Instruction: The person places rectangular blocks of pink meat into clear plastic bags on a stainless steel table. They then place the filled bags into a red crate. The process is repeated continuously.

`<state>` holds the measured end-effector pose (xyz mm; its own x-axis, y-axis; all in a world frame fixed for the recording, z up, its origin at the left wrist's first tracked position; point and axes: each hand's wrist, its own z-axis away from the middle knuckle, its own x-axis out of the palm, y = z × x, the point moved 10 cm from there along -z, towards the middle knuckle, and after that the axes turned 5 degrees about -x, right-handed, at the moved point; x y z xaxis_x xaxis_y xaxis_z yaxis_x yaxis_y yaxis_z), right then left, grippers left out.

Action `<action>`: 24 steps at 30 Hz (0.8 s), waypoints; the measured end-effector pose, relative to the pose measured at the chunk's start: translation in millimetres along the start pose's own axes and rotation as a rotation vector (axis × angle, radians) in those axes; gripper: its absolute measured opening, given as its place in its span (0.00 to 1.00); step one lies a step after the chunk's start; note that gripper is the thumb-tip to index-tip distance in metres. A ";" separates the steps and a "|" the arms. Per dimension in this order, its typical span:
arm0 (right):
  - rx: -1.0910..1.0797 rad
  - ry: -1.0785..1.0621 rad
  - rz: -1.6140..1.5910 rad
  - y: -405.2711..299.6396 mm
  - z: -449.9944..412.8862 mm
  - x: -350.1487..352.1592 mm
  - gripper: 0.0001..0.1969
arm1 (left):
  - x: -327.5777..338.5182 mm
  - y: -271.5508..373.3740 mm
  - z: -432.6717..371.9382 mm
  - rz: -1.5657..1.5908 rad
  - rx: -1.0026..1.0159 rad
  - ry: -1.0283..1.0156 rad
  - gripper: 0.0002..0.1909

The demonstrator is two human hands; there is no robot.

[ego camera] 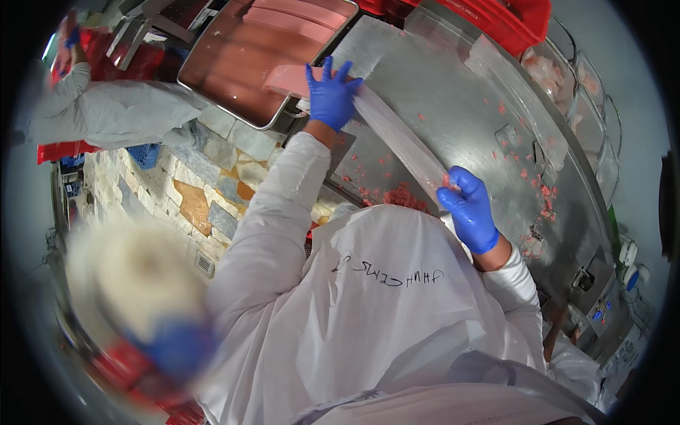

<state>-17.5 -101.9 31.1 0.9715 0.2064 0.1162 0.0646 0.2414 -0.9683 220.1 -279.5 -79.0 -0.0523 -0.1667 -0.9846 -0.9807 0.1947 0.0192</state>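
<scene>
My left hand point(332, 98), in a blue glove, lies with fingers spread on a long plastic sleeve, near pink meat filling at its far end. The filled pink length point(287, 81) reaches over the rim of a metal tray. My right hand point(470, 207), also gloved in blue, grips the near end of the clear, flattened plastic sleeve point(398, 130), which runs diagonally between both hands. In the metal tray point(234, 114), smooth pink slabs point(297, 18) lie at the far side.
Scraps of ground meat point(405, 197) lie on the steel table point(441, 106). Another plastic sleeve point(520, 101) lies along its far edge. Red crates point(504, 24) stand beyond. A person in white point(138, 111) is at the left; a blurred white-capped head point(143, 271) is close at lower left.
</scene>
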 end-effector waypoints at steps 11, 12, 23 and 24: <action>0.257 -0.050 0.802 54.0 21.8 -68.7 0.16 | 101.1 66.6 25.8 0.212 0.377 -0.415 0.08; 0.041 0.046 0.994 48.9 22.3 -71.0 0.23 | 94.5 79.1 33.8 0.245 0.407 -0.367 0.08; 0.003 0.197 1.146 92.6 63.8 -108.9 0.22 | -15.2 158.3 45.0 0.396 0.568 -0.053 0.11; -0.035 0.282 1.367 58.2 84.2 -131.4 0.18 | -12.7 129.4 35.4 0.440 0.538 0.000 0.11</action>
<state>-160.5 -35.1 -21.9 0.2812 0.0597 -0.9578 -0.9590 -0.0186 -0.2827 100.5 -218.0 -70.2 -0.4237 0.0376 -0.9050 -0.6385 0.6964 0.3278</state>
